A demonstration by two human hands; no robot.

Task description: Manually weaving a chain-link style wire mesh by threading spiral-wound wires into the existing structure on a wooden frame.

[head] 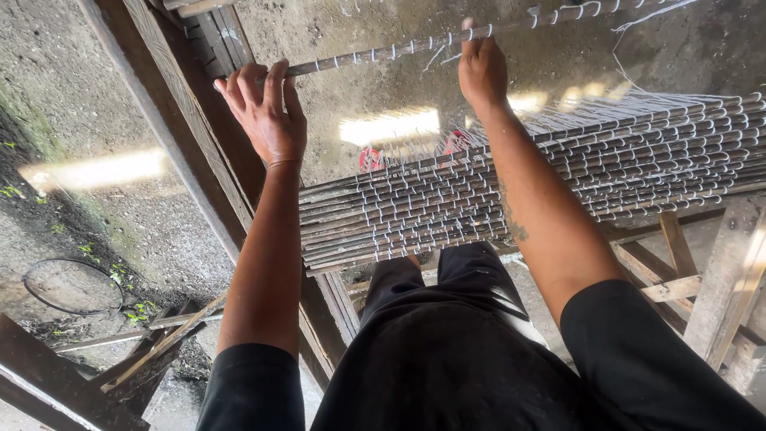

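Head view: we take the woven mat point(511, 195) of dark slats bound with white cord as our landmark.

Far left of the mat, a wire ring point(72, 286) lies on the concrete floor point(120, 215), with bits of green around it. Nearer the mat, a slanting wooden frame beam point(191, 136) runs down past its left edge.

Above the mat's left end, our left hand point(267, 112) has its fingers hooked over a single loose slat point(415, 44), palm lying along it, so it is curled on the slat, not clenched tight. That slat sits well above the mat's top row, apart from it, with white cord loops point(471, 33) spaced along its length.

Above the mat's middle, our right hand point(481, 72) grips the same slat, thumb side up, fingers wrapped on it.

Two red sandals point(371, 158) show through the gap just above the mat. Right of the mat, pale timber braces point(678, 263).

Judgement on doing this well: keep both hands level so the slat comes down parallel to the mat's top row, not skewed. Keep pull even, so the cords tighten evenly. Check that loops line up with the cord columns already in the mat. Fingers should clear the gap before the slat seats.
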